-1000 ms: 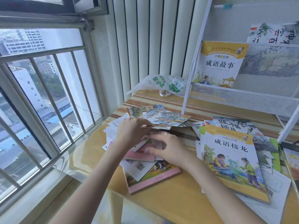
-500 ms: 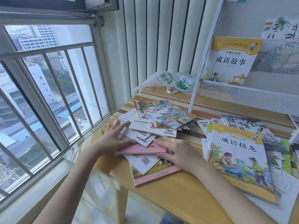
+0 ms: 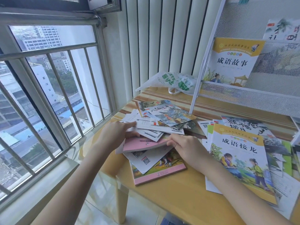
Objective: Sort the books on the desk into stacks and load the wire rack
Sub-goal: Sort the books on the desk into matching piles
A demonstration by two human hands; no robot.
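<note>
A loose pile of thin booklets point(image 3: 162, 122) lies at the desk's point(image 3: 178, 197) left end. Within it sits a pink book point(image 3: 142, 144), its near edge raised off the pile. My left hand point(image 3: 116, 135) grips its left end with fingers among the white booklets above. My right hand point(image 3: 186, 147) pinches its right edge. Under them lie a white booklet with a QR code point(image 3: 146, 159) and a pink-bordered picture book point(image 3: 162, 172). A yellow-topped book point(image 3: 240, 161) tops a second heap on the right. The white wire rack point(image 3: 250, 95) holds another yellow-topped book point(image 3: 233, 62).
A plastic bag point(image 3: 175, 82) lies at the desk's far edge beside the rack's leg. The barred window point(image 3: 48, 95) runs along the left, close to the desk. White vertical blinds point(image 3: 162, 38) hang behind. More books point(image 3: 253, 127) spread toward the right edge.
My hands went from pressing flat on the pile to gripping the pink book's two ends, and its edge has lifted. The view has shifted slightly.
</note>
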